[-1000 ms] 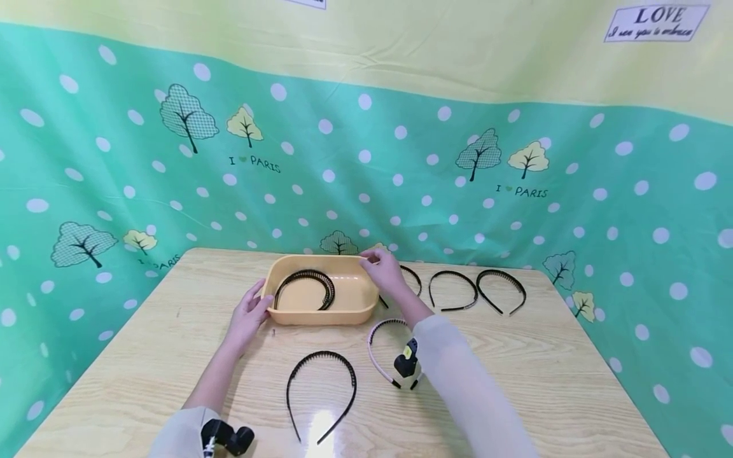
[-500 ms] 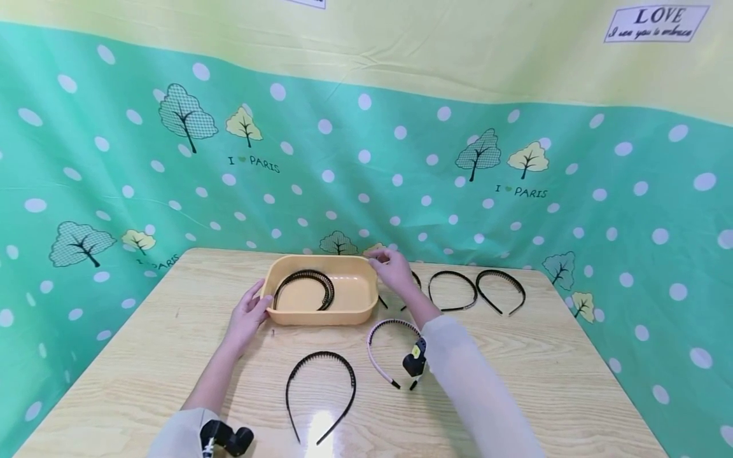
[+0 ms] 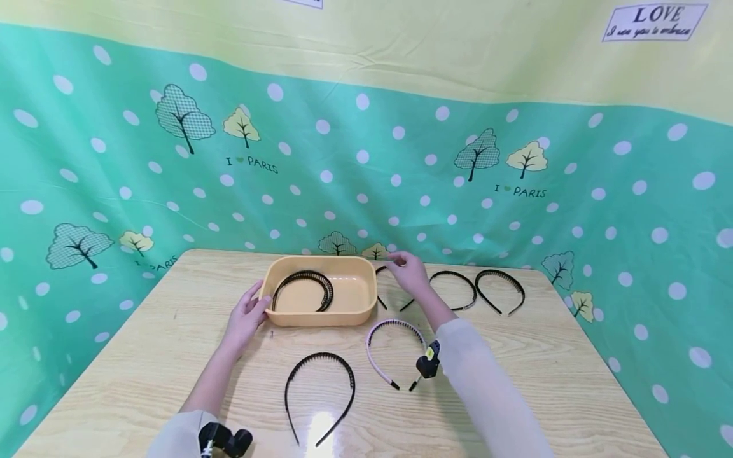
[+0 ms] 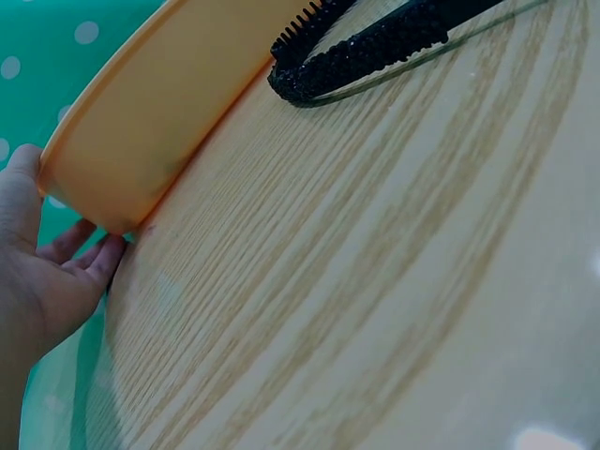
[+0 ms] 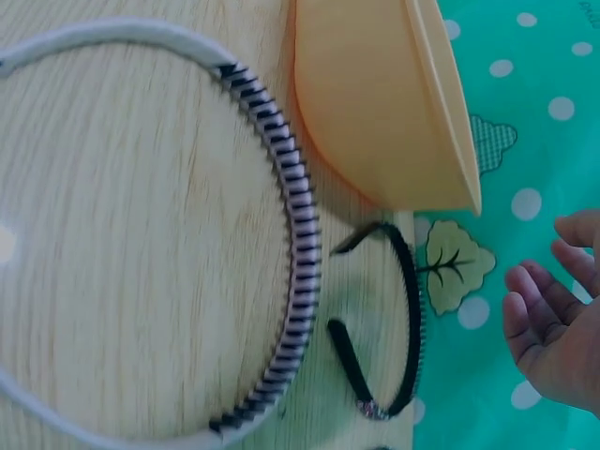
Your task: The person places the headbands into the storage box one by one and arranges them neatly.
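My left hand (image 3: pixel 245 316) grips the left end of a pale orange plastic bin (image 3: pixel 321 319), thumb at the rim and fingers lower down against its side. Several black headbands (image 3: pixel 329 292) lie nested in the bin's left half. Off the bin's right end, my right hand (image 3: pixel 411 275) hangs over a black headband (image 3: pixel 380 296) and partly covers it in the head view. The right wrist view shows that hand (image 5: pixel 562 323) with loosely bent fingers and nothing in them. A pale lilac toothed headband (image 3: pixel 375 357) lies just nearer than the bin.
Two more black headbands, a middle one (image 3: pixel 474 287) and a far right one (image 3: pixel 520 289), lie along the back of the wooden table (image 3: pixel 550 381). Another black toothed headband (image 3: pixel 287 394) lies at the front. A green dotted curtain (image 3: pixel 366 191) hangs right behind the table.
My right hand has let go of the bin's rim at the back right corner and moved right, over the nearest black headband. My left hand and the bin have stayed in place.
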